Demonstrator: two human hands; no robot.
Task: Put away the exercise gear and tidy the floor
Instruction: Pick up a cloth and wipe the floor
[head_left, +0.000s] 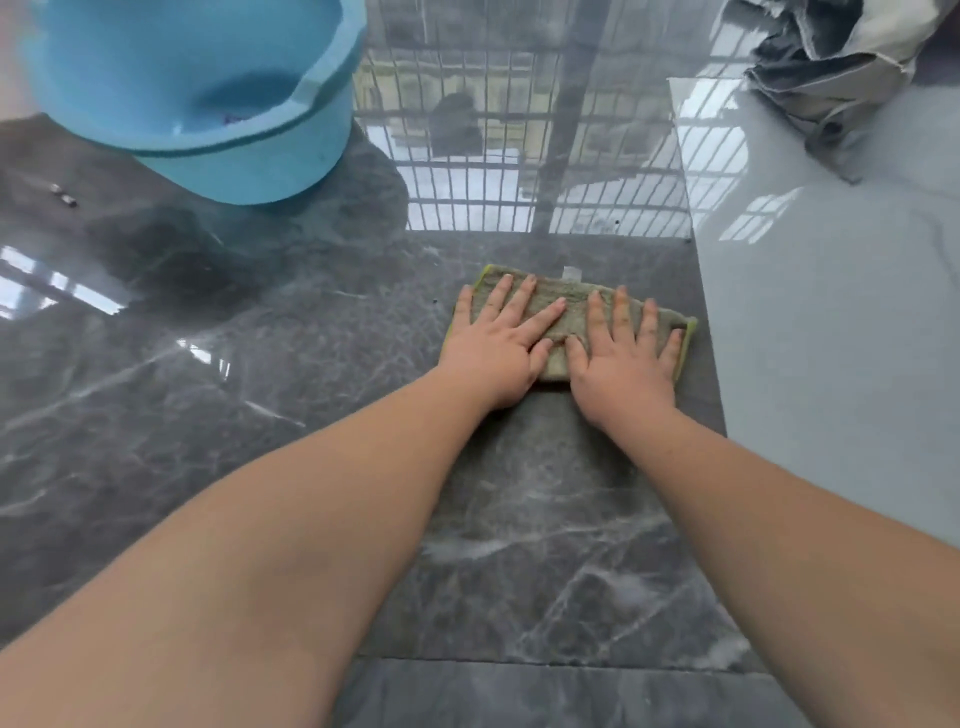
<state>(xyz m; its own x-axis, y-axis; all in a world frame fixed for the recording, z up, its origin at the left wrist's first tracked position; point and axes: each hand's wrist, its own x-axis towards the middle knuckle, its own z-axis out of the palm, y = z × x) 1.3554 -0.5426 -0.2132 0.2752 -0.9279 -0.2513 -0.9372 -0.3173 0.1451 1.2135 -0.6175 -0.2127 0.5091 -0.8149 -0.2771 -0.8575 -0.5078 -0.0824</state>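
Head view: a person's left hand and right hand, fingers spread flat, press a folded green cloth onto the dark marble floor near a blue bucket. Even palm weight and overlapping strokes should keep the polished tiles free of streaks.

both hands press flat on a folded green cloth lying on the glossy dark marble floor. the left hand and right hand lie side by side, fingers spread, thumbs nearly touching. a blue bucket stands at upper left, well apart from the cloth. a crumpled grey fabric lies at upper right on a paler floor tile. two small metal bits lie left of the bucket.
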